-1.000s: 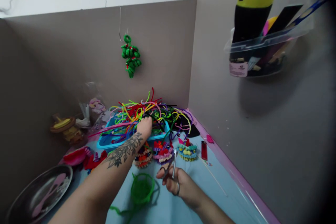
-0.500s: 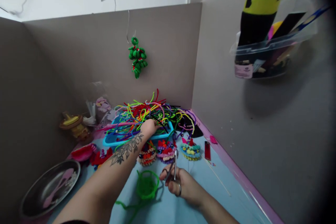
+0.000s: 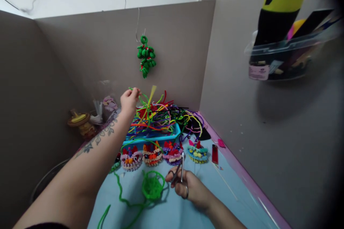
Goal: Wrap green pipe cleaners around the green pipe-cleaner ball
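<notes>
My left hand [image 3: 129,101] is raised above the blue tray [image 3: 154,137] and pinches a green pipe cleaner [image 3: 142,98] lifted out of the tangled heap of coloured pipe cleaners [image 3: 163,118]. My right hand [image 3: 189,189] rests on the light blue mat and grips a pair of small scissors [image 3: 181,170], blades pointing away from me. Just left of it lies a small green woven basket [image 3: 152,185] with a loose green tail. Several small woven craft pieces [image 3: 152,154] sit in a row in front of the tray.
Grey cardboard walls enclose the desk on three sides. A green pipe-cleaner ornament [image 3: 146,56] hangs on the back wall. A clear bin with tools [image 3: 285,46] is fixed to the right wall. A red lighter [image 3: 214,154] lies near the right wall, a wooden spool [image 3: 79,123] at the back left.
My left hand has risen from the heap in the tray, pulling a green pipe cleaner up and to the left. My right hand with the scissors has stayed almost in place.
</notes>
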Demonstrator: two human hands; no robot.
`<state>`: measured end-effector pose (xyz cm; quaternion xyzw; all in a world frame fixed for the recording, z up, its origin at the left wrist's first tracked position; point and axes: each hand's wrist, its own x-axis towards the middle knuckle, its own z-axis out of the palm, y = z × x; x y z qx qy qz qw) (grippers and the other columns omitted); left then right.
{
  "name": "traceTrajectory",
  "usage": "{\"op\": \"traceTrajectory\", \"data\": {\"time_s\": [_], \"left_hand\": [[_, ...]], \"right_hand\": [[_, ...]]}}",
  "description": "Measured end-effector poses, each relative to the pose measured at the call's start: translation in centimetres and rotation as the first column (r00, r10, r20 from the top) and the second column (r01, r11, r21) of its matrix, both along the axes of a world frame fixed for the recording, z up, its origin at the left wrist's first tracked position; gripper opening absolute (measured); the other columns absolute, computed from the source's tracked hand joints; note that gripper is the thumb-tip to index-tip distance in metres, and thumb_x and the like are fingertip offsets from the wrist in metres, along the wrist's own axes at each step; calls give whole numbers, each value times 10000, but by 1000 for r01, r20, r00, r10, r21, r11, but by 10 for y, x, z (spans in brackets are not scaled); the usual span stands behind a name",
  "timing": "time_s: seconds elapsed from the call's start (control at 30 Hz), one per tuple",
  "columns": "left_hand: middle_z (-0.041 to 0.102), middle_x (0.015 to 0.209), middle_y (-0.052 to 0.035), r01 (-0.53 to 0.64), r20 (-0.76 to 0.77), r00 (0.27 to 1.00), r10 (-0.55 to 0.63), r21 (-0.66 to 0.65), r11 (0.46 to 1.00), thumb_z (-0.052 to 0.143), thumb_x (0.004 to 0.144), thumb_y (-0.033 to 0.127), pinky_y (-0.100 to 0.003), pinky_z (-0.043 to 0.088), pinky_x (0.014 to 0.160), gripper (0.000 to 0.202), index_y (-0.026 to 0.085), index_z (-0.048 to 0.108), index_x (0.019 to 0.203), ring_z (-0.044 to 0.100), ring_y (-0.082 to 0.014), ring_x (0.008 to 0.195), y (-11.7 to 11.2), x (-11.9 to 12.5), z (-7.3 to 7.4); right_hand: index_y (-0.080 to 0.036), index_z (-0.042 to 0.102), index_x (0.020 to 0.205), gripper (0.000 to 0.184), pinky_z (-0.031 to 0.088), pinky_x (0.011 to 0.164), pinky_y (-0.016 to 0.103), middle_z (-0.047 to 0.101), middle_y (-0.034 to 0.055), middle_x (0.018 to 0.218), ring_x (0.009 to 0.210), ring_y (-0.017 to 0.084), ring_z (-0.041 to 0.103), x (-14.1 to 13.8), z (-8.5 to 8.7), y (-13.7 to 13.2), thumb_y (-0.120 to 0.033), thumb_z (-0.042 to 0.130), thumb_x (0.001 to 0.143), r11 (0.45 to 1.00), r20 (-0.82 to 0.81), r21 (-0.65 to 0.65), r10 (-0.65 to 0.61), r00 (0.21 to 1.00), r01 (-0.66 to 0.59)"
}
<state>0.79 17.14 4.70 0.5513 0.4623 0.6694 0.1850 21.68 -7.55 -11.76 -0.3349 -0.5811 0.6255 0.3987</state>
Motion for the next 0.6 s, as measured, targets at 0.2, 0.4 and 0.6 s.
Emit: {"op": "traceTrajectory", "data": {"time_s": [0.2, 0.4, 0.6], "left_hand": [[670, 889, -19, 8, 164, 985, -61, 309, 951, 394, 889, 471, -219, 500, 710, 364, 134, 533, 882, 647, -69, 767, 0, -31, 70], [681, 923, -31, -37, -161, 981, 109, 398, 917, 414, 921, 375, -227, 483, 744, 316, 101, 571, 936, 629, -84, 825, -22, -49, 71], [694, 1033, -72, -60, -510, 776, 370, 524, 850, 534, 861, 300, -408, 402, 968, 167, 204, 671, 845, 594, -207, 1037, -50, -60, 36]], "right_hand": [[-171, 620, 997, 659, 400, 719, 303, 534, 65, 918, 798, 179, 483, 3, 2, 0, -719, 631, 631, 999, -18, -25, -24, 1000, 23], [-163, 622, 993, 666, 395, 677, 282, 539, 58, 883, 784, 176, 485, 0, -1, -1, -716, 641, 622, 1000, 2, -26, 13, 1000, -13], [-163, 617, 995, 642, 393, 657, 273, 542, 55, 872, 774, 170, 489, -1, -2, 0, -696, 646, 639, 999, 26, -32, 23, 999, -22]]}}
